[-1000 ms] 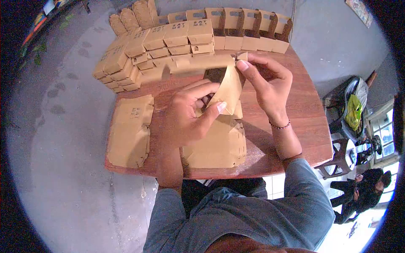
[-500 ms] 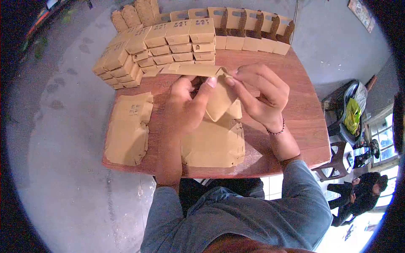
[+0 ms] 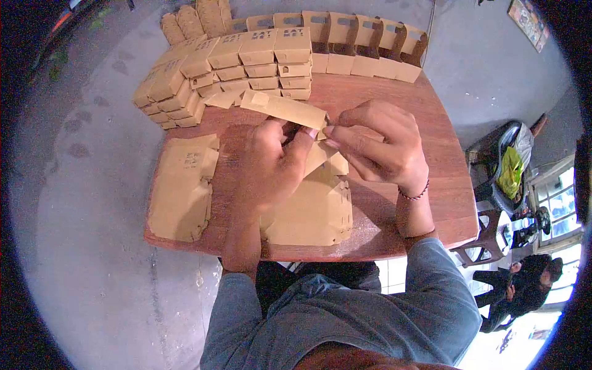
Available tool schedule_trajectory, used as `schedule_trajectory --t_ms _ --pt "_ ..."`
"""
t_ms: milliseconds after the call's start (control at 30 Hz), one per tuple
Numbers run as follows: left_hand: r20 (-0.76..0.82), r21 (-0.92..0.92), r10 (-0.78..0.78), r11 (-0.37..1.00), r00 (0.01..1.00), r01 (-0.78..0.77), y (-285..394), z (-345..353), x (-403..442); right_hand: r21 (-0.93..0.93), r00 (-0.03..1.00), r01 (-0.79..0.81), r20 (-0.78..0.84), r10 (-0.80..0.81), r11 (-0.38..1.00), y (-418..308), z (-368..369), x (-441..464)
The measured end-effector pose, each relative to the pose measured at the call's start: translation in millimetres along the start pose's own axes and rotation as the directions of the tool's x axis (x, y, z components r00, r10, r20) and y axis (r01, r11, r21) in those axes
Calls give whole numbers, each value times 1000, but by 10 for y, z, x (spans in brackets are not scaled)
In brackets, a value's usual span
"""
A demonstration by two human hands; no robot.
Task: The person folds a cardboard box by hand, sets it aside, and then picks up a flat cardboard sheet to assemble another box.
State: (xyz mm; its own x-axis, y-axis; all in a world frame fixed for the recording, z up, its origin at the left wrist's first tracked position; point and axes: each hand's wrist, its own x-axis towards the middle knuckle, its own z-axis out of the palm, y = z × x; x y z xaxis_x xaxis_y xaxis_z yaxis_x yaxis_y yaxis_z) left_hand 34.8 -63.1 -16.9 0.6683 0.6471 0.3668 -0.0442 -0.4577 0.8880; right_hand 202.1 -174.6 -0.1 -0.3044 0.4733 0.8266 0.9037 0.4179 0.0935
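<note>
Pinching brown cardboard [image 3: 287, 110] — partly folded, flap raised — left hand [image 3: 275, 159], right hand [image 3: 387, 142] nearly closed

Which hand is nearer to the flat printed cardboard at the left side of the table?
Left. The left hand is to the right of the flat printed cardboard, with a gap between; the right hand is farther to the right, past the left hand.

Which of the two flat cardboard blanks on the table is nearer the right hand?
The right blank, partly hidden by the held carton; the other blank lies left of the left hand.
</note>
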Motion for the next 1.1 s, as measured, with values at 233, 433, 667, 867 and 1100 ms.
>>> schedule_trajectory --t_ms 233,433,667,867,1100 --pt "-35 87 43 995 998 -40 59 -2 -30 131 989 -146 41 142 981 -18 2 -10" --pt "-40 104 123 987 992 -118 -2 18 -2 375 888 -456 127 442 807 -60 27 6" --pt "-15 163 217 964 976 -212 17 43 -34 466 736 -665 277 618 583 -60 8 16" --pt "2 146 223 964 975 -221 7 24 -40 589 640 -715 335 691 377 20 77 12" --pt "-2 -193 98 976 995 -96 22 36 19 335 575 -818 459 677 468 45 71 -2"
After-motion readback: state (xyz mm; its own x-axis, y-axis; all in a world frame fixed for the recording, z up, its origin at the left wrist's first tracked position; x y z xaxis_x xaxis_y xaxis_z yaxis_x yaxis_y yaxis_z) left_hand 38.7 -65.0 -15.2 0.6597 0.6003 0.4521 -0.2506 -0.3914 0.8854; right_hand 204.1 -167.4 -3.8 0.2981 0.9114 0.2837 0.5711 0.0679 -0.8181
